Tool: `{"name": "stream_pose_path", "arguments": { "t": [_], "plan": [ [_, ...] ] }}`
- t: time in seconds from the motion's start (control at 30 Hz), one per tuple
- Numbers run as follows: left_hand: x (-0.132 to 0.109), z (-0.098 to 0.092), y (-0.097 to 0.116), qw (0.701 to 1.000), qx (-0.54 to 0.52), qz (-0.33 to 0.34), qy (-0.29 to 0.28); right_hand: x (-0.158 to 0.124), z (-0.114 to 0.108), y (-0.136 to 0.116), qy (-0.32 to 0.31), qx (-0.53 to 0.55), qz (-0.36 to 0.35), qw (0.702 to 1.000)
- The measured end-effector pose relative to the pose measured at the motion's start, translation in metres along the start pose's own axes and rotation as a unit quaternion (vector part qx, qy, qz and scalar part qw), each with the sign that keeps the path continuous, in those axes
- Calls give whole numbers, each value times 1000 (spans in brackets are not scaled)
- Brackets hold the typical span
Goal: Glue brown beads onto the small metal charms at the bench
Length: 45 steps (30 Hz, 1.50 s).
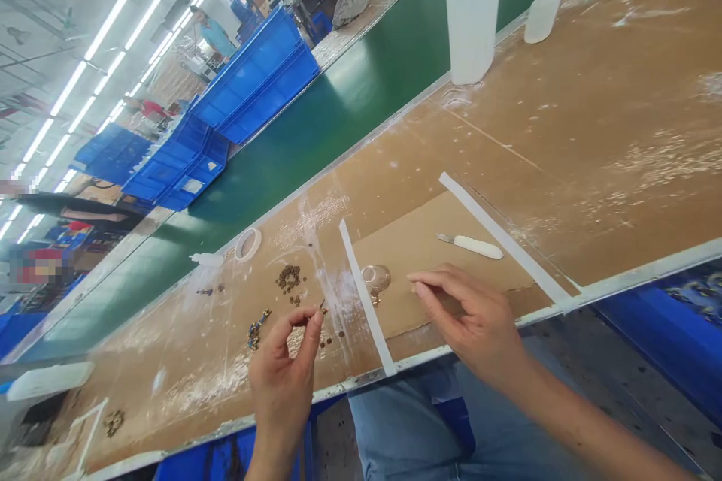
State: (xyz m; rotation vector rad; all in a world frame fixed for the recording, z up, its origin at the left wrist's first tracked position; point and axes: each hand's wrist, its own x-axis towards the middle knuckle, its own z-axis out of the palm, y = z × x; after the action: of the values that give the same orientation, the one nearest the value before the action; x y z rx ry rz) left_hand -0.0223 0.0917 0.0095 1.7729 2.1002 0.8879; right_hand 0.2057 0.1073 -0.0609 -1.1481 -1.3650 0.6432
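My left hand (287, 368) is closed in a pinch over the bench. A small dark pin-like piece (323, 304) sticks up between its thumb and forefinger. My right hand (471, 316) is also pinched, above a sheet of cardboard (406, 240); whatever its fingertips hold is too small to make out. Between the hands stands a small clear dish (376, 277), with a few brass-coloured bits (376, 300) beside it. Left of the dish lie a pile of small brown parts (289, 277) and a cluster of blue and gold parts (258, 329). A white-handled knife (471, 245) rests on the cardboard.
White tape strips (508, 244) border the cardboard. A tape roll (248, 245) and a small white bottle (207, 260) lie farther left. A large white bottle (474, 15) and a dropper bottle (544, 4) stand at the back, before a green conveyor belt (361, 90). Blue crates (265, 83) stand beyond; several people work there.
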Motion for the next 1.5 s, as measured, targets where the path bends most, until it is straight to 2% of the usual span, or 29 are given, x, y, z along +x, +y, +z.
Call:
{"name": "stream_pose_path", "arguments": {
  "t": [0.17, 0.3, 0.6, 0.9, 1.27, 1.5],
  "plan": [
    [-27, -3, -43, 994, -42, -97, 5, -2, 1, 1, -6, -34, -9, 999],
    [-35, -4, -57, 989, -80, -126, 1, -5, 3, 4, -10, -67, -26, 997],
    [-38, -7, -55, 995, -26, -98, -7, -8, 1, 3, -16, -90, -15, 996],
    [-35, -4, -49, 994, -1, -110, -13, -9, 2, 3, -14, -99, -10, 995],
    [-31, 0, -47, 997, 51, -55, -19, -8, 1, 2, -12, -111, -26, 993],
    [-30, 2, -45, 996, 57, -60, -27, -7, 2, 2, -12, -116, -20, 993]
  ]
}}
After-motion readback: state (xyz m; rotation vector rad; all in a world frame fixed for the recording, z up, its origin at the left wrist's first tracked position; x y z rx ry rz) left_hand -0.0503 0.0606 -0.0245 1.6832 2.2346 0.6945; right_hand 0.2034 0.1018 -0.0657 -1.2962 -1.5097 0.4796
